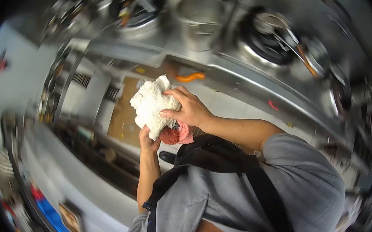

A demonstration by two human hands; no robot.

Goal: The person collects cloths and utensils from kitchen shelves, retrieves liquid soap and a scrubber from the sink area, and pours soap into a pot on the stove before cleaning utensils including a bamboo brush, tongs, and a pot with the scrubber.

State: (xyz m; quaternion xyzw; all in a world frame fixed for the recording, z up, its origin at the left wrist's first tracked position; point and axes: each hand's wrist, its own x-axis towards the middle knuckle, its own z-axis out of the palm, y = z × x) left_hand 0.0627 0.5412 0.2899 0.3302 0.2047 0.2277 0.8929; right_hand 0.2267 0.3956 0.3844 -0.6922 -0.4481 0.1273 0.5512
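A bunched white towel [151,103] is between my two hands, in front of my body. My right hand [187,108] grips its right side, with the thumb and fingers pressed into the cloth. From below, my left hand [148,139] holds the lower left edge, its fingers partly hidden by the towel. Red and pink cloths [176,134] hang just under the white towel, close to my left hand. What holds them up is hidden.
A steel counter runs across the top with a tall pot [201,20], a black-lidded pot [137,9] and another dark-lidded pot [261,41] with utensils. At left curves a long steel counter [75,171]. A brown board or mat [123,115] lies below, beyond the towel.
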